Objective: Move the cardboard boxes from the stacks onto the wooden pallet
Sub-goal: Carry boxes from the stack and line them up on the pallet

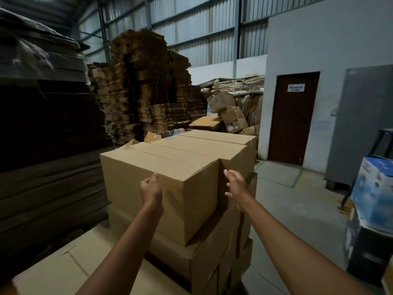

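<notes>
A plain brown cardboard box (pixel 161 173) sits on top of a stack of like boxes (pixel 204 258), turned a little askew to the ones below. My left hand (pixel 151 188) lies against its near left face, fingertips at the top edge. My right hand (pixel 236 184) is open beside the box's right face, in the gap to a second top box (pixel 214 143) behind it; contact there cannot be made out. Another closed box (pixel 63 271) lies low at the front left. No wooden pallet shows in view.
Tall piles of flattened cardboard (pixel 51 145) rise at the left, more bundles (pixel 144 86) stand behind. Loose boxes (pixel 229 111) lie by the far wall. A brown door (pixel 293 118) is at the right. Blue printed boxes (pixel 374 192) stand at the right edge on bare concrete floor.
</notes>
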